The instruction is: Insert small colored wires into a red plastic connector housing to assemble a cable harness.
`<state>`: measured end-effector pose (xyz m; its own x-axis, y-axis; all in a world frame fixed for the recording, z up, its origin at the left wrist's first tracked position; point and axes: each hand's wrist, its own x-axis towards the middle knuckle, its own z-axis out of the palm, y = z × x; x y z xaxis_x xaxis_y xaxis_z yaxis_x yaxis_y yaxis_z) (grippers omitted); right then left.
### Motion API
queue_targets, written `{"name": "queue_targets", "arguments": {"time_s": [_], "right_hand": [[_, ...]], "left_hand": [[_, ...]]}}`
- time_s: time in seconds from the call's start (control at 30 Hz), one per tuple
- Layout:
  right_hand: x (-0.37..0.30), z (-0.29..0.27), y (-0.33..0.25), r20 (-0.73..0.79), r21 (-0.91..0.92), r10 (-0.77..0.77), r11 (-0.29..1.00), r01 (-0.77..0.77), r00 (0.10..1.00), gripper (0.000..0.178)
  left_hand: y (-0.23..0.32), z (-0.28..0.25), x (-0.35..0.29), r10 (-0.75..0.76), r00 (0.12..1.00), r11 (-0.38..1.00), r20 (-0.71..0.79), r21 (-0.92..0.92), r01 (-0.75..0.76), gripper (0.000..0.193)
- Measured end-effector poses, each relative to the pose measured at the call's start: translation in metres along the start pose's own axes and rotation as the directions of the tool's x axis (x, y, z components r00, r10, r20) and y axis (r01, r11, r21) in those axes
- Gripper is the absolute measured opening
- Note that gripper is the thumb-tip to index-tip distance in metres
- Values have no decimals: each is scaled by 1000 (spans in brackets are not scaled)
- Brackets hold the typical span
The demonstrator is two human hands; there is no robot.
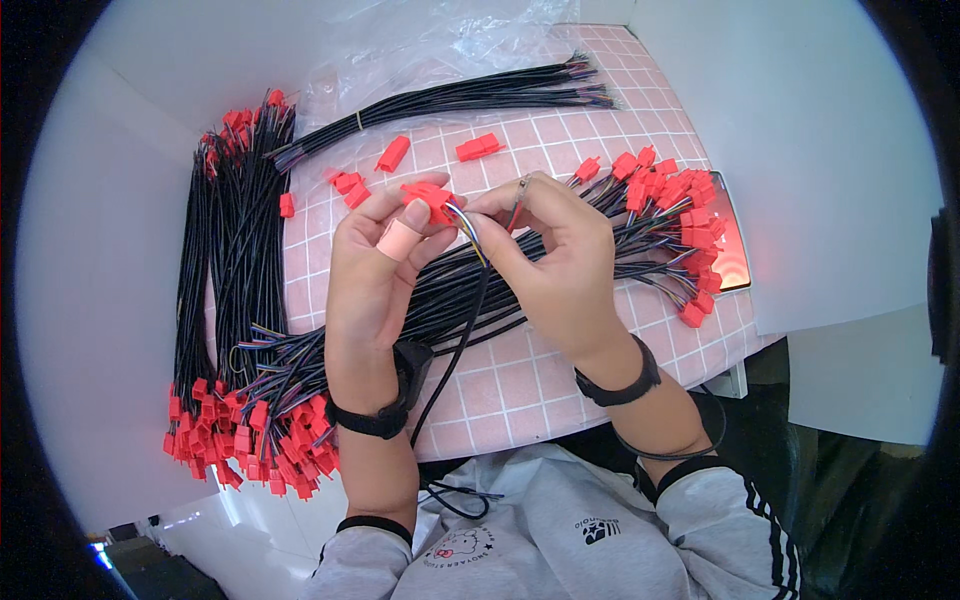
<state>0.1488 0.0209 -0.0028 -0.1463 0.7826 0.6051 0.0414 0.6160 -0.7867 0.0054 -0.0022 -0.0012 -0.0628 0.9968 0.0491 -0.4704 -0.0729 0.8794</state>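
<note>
The place looks like a small workshop bench for cable assembly: a table (490, 405) with a pink, white-gridded top, bordered by plain white panels (830, 150). Black cables (240, 260) lie across it in large batches, many ending in red connectors (242, 440), with loose red housings (394, 154) and clear plastic wrapping (420, 48) among them.

A pink tabletop (645, 85) with a white grid spreads before you, crumpled clear plastic (430, 48) lying across its far edge. At your right, a phone (734, 250) with a lit orange-red screen rests by the tabletop's edge, while a pale left panel (95, 240) and right panel (830, 170) flank you.
</note>
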Motion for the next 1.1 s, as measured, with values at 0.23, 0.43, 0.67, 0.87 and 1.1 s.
{"name": "queue_targets", "arguments": {"time_s": [0.23, 0.43, 0.67, 0.87, 1.1], "right_hand": [[-1, -1, -3, 79, 240, 346, 904, -355, 935, 7], [2, -4, -1, 131, 294, 340, 884, -364, 931, 9], [0, -1, 1, 72, 209, 308, 925, -316, 949, 9], [-2, 0, 3, 26, 134, 228, 964, -229, 973, 8], [2, 0, 3, 106, 212, 360, 903, -374, 927, 10]], "left_hand": [[0, 10, -1, 96, 994, 992, -51, 84, -91, 30], [2, 6, 0, 79, 994, 994, -80, 77, -73, 29], [1, 7, 0, 85, 993, 993, -76, 88, -79, 29], [-3, 13, 0, 92, 994, 991, -58, 102, -86, 29], [-1, 9, 1, 83, 989, 993, -124, 96, -71, 28]]}}
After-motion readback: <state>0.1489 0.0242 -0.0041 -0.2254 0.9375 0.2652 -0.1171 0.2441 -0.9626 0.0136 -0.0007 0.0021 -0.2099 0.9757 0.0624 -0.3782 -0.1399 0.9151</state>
